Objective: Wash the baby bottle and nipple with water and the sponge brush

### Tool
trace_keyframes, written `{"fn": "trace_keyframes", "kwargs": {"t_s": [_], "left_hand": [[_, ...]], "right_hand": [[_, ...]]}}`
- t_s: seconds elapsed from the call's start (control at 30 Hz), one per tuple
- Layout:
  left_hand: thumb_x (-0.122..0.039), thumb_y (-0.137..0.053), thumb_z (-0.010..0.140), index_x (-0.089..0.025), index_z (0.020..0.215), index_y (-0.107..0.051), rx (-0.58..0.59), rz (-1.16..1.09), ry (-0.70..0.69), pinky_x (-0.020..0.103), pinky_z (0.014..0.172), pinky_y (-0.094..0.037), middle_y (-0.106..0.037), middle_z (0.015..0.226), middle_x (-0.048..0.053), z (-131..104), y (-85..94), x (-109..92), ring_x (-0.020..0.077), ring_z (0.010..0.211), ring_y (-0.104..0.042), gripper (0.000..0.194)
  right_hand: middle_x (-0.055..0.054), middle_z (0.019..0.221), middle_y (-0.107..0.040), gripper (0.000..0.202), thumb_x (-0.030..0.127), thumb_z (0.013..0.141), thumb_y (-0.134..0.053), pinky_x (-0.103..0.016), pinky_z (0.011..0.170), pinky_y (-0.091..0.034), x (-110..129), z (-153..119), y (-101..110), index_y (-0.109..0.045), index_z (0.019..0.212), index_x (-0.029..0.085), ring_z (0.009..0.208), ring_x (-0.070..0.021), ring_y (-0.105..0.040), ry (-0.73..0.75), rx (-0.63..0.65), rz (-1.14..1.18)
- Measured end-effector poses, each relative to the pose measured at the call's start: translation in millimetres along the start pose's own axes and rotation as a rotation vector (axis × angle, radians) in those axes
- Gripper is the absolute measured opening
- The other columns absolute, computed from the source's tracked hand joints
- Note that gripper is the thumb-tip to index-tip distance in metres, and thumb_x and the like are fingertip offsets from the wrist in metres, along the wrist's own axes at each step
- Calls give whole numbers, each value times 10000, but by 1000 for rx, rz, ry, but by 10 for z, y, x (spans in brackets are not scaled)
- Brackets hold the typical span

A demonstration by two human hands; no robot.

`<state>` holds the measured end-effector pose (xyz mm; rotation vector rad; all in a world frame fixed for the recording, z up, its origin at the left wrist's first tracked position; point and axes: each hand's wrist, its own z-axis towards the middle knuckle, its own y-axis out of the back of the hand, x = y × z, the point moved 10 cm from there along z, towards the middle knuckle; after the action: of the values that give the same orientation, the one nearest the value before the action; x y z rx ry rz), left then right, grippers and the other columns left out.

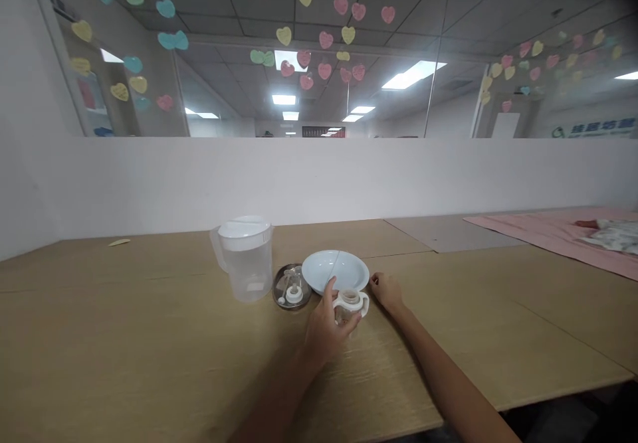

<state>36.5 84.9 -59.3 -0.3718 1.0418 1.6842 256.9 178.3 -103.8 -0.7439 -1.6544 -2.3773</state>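
Note:
My left hand is wrapped round a small clear baby bottle with a white collar and white side handles. The bottle is upright, its top uncovered, just in front of a white bowl. My right hand lies by the bowl's right rim with its fingers curled; what is in them, if anything, is hidden. Left of the bowl, a round metal dish holds a white bottle ring with a teat and other small clear and white parts.
A translucent plastic pitcher stands left of the metal dish on the wooden table. A yellowish scrap lies far left. A pink cloth with patterned fabric covers the far right. Behind are a white wall and glass.

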Motion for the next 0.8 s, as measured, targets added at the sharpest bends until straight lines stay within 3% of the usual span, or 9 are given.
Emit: {"fn": "trace_keyframes", "kwargs": {"t_s": [0.1, 0.2, 0.3, 0.43, 0.63, 0.8], "left_hand": [[-390, -689, 702, -205, 1388, -304, -8, 24, -11, 365, 893, -473, -621, 1131, 99, 6, 48, -12, 241, 1028, -600, 809], [-405, -607, 783, -189, 1322, -400, -71, -28, 7, 336, 856, -479, -641, 1065, 84, 59, 205, 28, 196, 925, -622, 616], [-412, -453, 881, -171, 1119, -566, -243, -84, 69, 302, 764, -489, -662, 936, 67, 131, 503, 186, 173, 827, -626, 358], [-395, -425, 887, -150, 1026, -596, -478, -25, 154, 321, 741, -493, -667, 943, 91, 142, 874, 476, 195, 830, -625, 330], [-331, -423, 869, -163, 1106, -564, -491, 166, 152, 379, 801, -480, -673, 927, 83, 106, 956, 671, 208, 822, -625, 323], [-370, -438, 863, -149, 1188, -485, -611, 134, 203, 387, 832, -464, -652, 912, 74, 16, 1100, 783, 210, 834, -615, 396]], "right_hand": [[-126, 862, -704, 246, 282, 867, -489, -242, 588, -349, 16, -6, -45, -691, 839, 145, 797, -204, -649, 4, 26, -27], [-121, 853, -702, 231, 262, 857, -486, -244, 581, -341, 21, -10, -70, -685, 835, 147, 790, -202, -647, 1, 39, -38], [-121, 847, -702, 234, 246, 852, -474, -242, 576, -338, 36, -12, -79, -687, 840, 151, 777, -199, -645, 8, 51, -49], [-124, 868, -705, 223, 236, 834, -487, -240, 570, -331, 98, -32, -90, -695, 830, 157, 783, -199, -645, 41, 67, -58], [-127, 858, -709, 209, 236, 822, -503, -242, 573, -331, 145, -70, -34, -697, 817, 159, 789, -206, -650, 41, 43, -60], [-128, 874, -711, 276, 276, 874, -451, -245, 607, -362, 34, -46, 91, -701, 851, 160, 808, -201, -652, -15, -35, -35]]}}
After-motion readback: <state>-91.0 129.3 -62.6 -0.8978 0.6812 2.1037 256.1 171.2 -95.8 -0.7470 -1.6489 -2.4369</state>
